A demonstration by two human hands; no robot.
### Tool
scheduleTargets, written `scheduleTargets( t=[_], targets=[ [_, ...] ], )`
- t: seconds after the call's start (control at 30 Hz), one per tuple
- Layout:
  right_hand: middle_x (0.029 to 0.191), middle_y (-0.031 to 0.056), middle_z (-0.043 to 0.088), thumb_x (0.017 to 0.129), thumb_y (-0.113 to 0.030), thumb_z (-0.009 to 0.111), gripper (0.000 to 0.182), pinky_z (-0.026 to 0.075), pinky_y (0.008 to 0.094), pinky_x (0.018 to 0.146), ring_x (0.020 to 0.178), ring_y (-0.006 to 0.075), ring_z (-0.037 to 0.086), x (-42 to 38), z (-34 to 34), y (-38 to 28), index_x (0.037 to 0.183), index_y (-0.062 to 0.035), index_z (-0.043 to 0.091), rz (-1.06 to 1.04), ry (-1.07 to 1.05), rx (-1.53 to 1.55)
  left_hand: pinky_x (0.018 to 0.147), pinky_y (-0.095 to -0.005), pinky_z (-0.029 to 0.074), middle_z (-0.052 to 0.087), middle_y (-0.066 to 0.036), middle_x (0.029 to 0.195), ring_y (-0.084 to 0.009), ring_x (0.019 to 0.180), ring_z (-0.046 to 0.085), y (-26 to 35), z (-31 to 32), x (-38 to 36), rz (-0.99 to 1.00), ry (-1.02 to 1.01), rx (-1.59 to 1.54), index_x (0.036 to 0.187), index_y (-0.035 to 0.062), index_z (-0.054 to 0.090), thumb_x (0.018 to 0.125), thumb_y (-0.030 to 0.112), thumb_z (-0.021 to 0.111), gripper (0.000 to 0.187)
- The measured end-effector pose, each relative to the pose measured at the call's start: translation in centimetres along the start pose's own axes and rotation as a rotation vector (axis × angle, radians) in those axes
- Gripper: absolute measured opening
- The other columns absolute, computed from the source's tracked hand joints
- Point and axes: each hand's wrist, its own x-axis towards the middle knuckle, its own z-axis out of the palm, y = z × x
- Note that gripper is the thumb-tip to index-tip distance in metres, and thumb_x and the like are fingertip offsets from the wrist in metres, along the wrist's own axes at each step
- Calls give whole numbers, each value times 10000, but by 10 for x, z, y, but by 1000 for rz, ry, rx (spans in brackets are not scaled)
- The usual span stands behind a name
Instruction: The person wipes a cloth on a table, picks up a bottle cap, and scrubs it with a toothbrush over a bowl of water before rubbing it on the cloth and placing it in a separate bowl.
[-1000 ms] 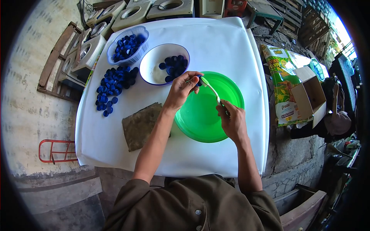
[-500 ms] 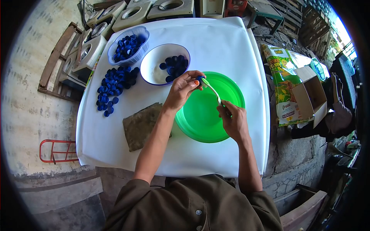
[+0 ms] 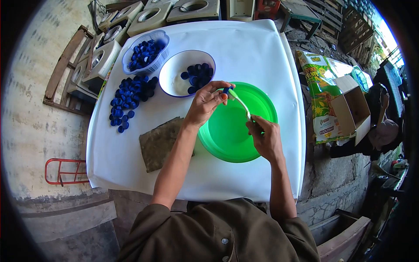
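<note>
Pinched in the fingers of my left hand (image 3: 207,103) is a blue bottle cap (image 3: 228,90), held over the upper left of a green basin (image 3: 238,144). My right hand (image 3: 266,136) is closed round the handle of a white toothbrush (image 3: 245,107). The brush's greenish head touches or nearly touches the cap. Behind my left hand stands a white enamel bowl (image 3: 171,72) with dark blue caps in it. To its left a translucent basket (image 3: 160,60) is filled with more blue caps. Loose blue caps (image 3: 126,98) lie heaped on the white table cover.
A folded brown cloth (image 3: 157,146) lies left of the basin on the white-covered table (image 3: 244,48). Past the right edge are a cardboard box (image 3: 351,107), a bright printed sack (image 3: 321,98) and a person (image 3: 384,133). A red metal frame (image 3: 65,171) leans on the left wall.
The cap has turned slightly in my left fingers, and the toothbrush has shifted a little against it. At the far right the person has moved slightly.
</note>
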Motion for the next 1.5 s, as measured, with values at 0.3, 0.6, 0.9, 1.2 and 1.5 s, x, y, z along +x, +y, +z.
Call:
scheduleTargets(
  t=[0.3,0.6,0.9,1.2,1.5],
  targets=[
    [788,226,688,914,-68,706,217,488,363,571,600,268,665,0,-3,-4,1074,78,691,40,-19,-32,990,-310,544,648,-131,1238,-163,1056,662,4,7,0,-58,72,-52,1259,-18,574,997,79,617,283],
    [763,215,680,921,-63,696,195,487,357,568,589,243,653,0,-1,-4,1057,77,690,8,20,-35,963,-285,545,651,-123,1218,-142,1035,663,2,2,1,-67,52,-40,1253,-14,576,984,80,641,292],
    [739,199,670,918,-54,692,191,474,365,555,564,250,627,-1,2,-4,1052,82,685,8,36,-41,982,-299,546,651,-120,1201,-149,1096,644,0,2,0,-37,66,-46,1241,23,580,971,67,655,283],
    [756,202,678,913,-51,699,199,489,359,572,592,245,651,-1,2,-2,1055,88,682,-16,25,-36,981,-308,547,642,-133,1268,-123,1072,642,-1,-2,1,-33,68,21,1274,5,568,982,68,636,306],
    [723,183,677,917,-42,694,175,499,333,570,591,228,663,-2,1,-1,1035,87,686,-38,26,-46,965,-288,542,628,-134,1291,-124,1068,641,-4,-5,2,18,8,-10,1295,-20,547,940,31,656,374]
  ],
)
